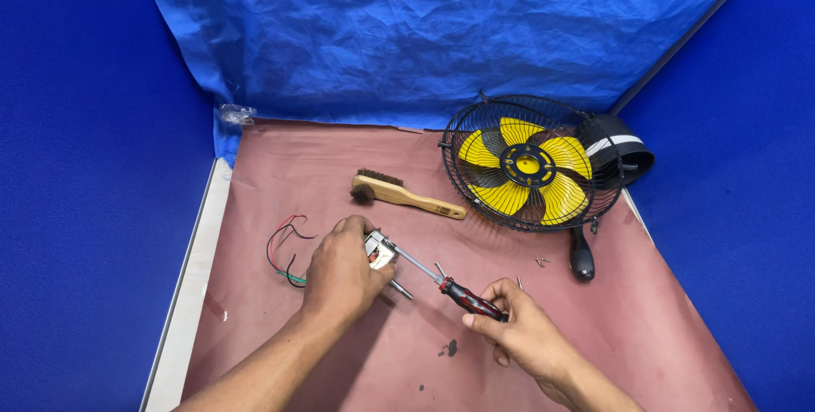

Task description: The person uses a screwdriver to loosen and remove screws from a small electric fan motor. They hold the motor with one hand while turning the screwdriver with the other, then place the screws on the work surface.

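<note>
I see my left hand (341, 266) low in the centre-left of the frame, curled down over a small metal motor unit (379, 250) and gripping it against the reddish-brown table (645, 327). Red, black and green wires (284, 251) trail out of it to the left, and a short shaft end (401, 291) pokes out below my fingers. My right hand (518, 327), lower centre-right, is closed around the red-and-black handle of a screwdriver (458, 293); its shank runs up and left so the tip meets the motor unit just beside my left hand.

Judging from how things lie, the work is partway: the motor unit is already out and apart from the fan (531, 166), which lies in the upper right of the frame with its black wire cage and yellow blades. A few small loose screws (541, 261) lie on the table between the fan and my right hand, so some fasteners are already off. The tip is on the motor unit, so at least one screw there looks left to deal with, though I cannot tell whether it is loose.

A wooden-handled wire brush (403, 194) lies untouched above my left hand, and a black knob-like part (581, 256) sits just below the fan.
</note>
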